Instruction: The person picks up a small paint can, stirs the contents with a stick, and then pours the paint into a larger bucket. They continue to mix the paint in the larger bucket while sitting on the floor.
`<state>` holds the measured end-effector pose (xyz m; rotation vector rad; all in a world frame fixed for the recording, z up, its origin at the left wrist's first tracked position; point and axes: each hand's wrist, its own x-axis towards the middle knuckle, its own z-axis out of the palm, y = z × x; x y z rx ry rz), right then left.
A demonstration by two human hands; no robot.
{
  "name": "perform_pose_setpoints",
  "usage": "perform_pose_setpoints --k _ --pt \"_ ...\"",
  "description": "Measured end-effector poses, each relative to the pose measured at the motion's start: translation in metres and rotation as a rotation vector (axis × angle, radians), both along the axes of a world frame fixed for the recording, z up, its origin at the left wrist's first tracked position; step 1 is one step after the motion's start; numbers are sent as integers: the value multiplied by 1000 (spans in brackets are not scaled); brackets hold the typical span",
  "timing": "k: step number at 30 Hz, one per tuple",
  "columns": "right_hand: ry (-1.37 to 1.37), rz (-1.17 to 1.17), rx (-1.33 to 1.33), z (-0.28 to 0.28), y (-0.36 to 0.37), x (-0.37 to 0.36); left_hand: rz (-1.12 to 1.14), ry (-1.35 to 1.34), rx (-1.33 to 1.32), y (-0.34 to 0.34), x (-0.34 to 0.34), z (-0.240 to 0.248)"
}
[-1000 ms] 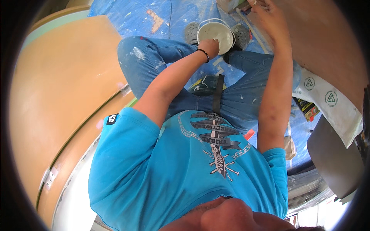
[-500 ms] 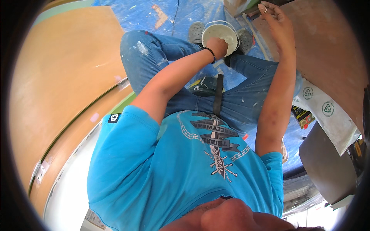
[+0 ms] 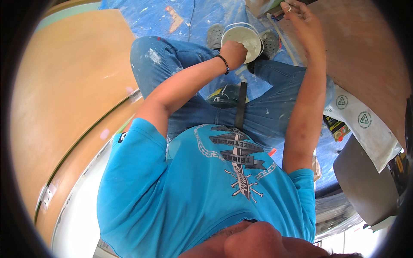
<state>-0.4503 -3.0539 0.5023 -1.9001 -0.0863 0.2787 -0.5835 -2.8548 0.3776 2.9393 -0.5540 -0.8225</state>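
My left hand, with a dark bead bracelet at the wrist, is closed over the near left rim of a white bucket. Whatever it grips is hidden from above. A pale, whitish paste coats the inside of the bucket, which has a thin wire handle and stands between my shoes. Up at the far right, my right hand is raised beside a brown board. Its fingers are loosely bent and apart, one wearing a ring, and no object shows in them.
Blue sheeting with pale splashes covers the floor. Wooden panels curve along the left. At the right lie a white plastic bag, a black and yellow package and a grey sheet. A dark tub sits between my legs.
My left hand has drawn back a little, left from the middle of the bucket to its near rim. The right hand has shifted slightly left, along with the whole view.
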Motion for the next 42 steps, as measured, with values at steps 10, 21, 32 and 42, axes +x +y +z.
perform_pose_setpoints --k 10,21,32,42 --pt "63 -25 23 -5 0 0 -14 146 70 0 -21 -41" --pt "-18 40 -43 -3 3 2 81 -1 -35 4 7 -17" --pt "14 21 -83 -1 0 -2 43 183 10 11 -13 -36" --pt "-21 31 -87 1 2 0 110 131 10 20 28 -41"
